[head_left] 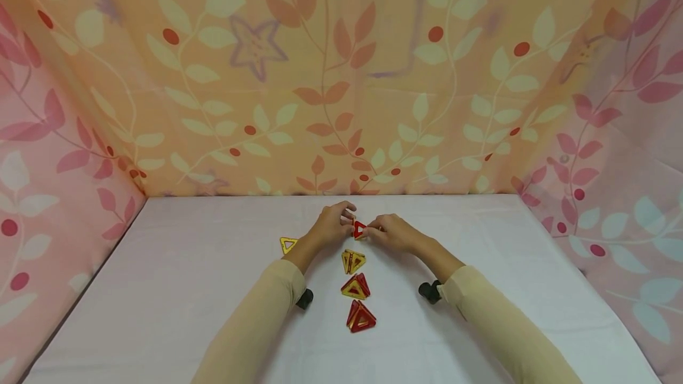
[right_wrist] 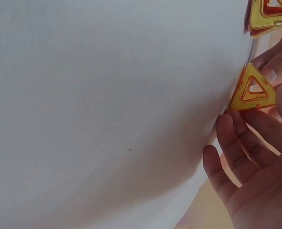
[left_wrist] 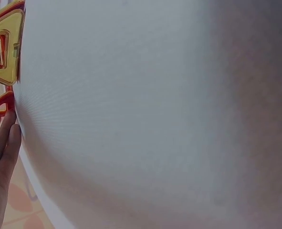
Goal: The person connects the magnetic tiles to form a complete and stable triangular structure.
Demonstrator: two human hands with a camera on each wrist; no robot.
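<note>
Both hands meet at the far middle of the table around a small upright piece made of triangular magnetic tiles. A red triangular tile [head_left: 358, 230] faces me in the head view; a yellow triangular tile [right_wrist: 253, 90] shows on its side in the right wrist view. My left hand [head_left: 332, 225] holds the piece from the left, thumb low on it and the other fingers partly spread. From the right, my right hand [head_left: 396, 232] pinches it between thumb and fingers. Nearest to the hands stands a yellow tile pyramid [head_left: 354, 261].
Closer to me, a red-and-yellow pyramid [head_left: 356, 287] and a mostly red pyramid [head_left: 361, 317] continue the row. One loose yellow tile [head_left: 289, 245] lies left of it, partly covered by the left forearm. Patterned curtains [head_left: 331, 105] hang behind and beside the white table [head_left: 160, 289].
</note>
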